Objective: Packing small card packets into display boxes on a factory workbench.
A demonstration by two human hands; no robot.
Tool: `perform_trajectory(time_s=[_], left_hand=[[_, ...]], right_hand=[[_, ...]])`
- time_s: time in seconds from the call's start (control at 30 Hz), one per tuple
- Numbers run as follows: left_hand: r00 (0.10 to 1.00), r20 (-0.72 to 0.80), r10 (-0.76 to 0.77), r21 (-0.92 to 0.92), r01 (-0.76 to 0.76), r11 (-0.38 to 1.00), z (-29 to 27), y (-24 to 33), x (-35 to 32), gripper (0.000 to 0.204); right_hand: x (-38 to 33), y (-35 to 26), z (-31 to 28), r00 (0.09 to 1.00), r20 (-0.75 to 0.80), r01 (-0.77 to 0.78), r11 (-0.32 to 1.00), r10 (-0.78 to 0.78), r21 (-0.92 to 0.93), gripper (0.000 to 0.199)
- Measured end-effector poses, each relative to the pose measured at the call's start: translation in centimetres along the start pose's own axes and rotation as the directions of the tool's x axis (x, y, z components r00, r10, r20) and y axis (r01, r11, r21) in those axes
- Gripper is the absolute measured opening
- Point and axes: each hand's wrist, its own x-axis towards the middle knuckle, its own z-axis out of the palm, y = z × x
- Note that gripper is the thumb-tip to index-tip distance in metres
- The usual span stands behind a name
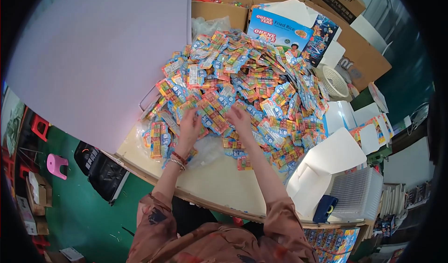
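A large heap of flat, colourful packets (pixel 275 144) with rows of small coloured blocks covers much of the table. At the heap's near side, one such packet (pixel 214 115) lies tilted between my two hands. My left hand (pixel 188 127), with bracelets at the wrist, has its fingers bent and closed at the packet's left edge. The fingers of my right hand (pixel 240 119) are pinched together at its right edge. Fingertips partly cover both edges. A clear plastic bag (pixel 205 152) lies beneath and beside my left wrist.
A big pale board (pixel 98 58) stands over the table's left side. Behind the heap are a blue printed carton (pixel 277 27) and brown boxes (pixel 219 13). A white basket (pixel 334 82), an open white carton (pixel 322 165) and a dark blue tape dispenser (pixel 325 209) are on the right.
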Motion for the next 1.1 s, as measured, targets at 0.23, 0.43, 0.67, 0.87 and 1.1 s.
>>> perform_trajectory(time_s=[0.23, 0.43, 0.67, 0.87, 1.1], left_hand=[[0.902, 0.152, -0.404, -0.257, 0.43, 0.865, 2.9, -2.2, 6.9, 0.046], [0.988, 0.107, 0.108, 0.639, -0.151, 0.755, 1.4, -3.5, 12.1, 0.067], [0.997, -0.012, -0.07, 0.11, 0.071, 0.991, -2.6, -9.3, 18.7, 0.03], [0.925, -0.372, -0.072, 0.351, 0.212, 0.912, -1.2, -8.8, 18.9, 0.05], [0.988, -0.126, -0.084, 0.575, 0.142, 0.806, 0.0, -8.3, 17.3, 0.02]], right_hand=[[12.1, 1.6, 5.5, 0.974, 0.009, -0.199, 0.841, 0.225, 0.504, 0.054], [16.7, 2.0, 8.4, 0.918, -0.153, -0.257, 0.844, 0.365, 0.472, 0.044], [17.3, 0.7, 8.8, 0.907, -0.291, -0.219, 0.93, 0.305, 0.295, 0.058], [19.8, 3.8, 6.6, 0.964, -0.249, -0.039, 0.979, 0.088, 0.198, 0.051], [19.0, 3.1, 8.5, 0.951, -0.179, -0.162, 0.901, 0.251, 0.404, 0.054]])
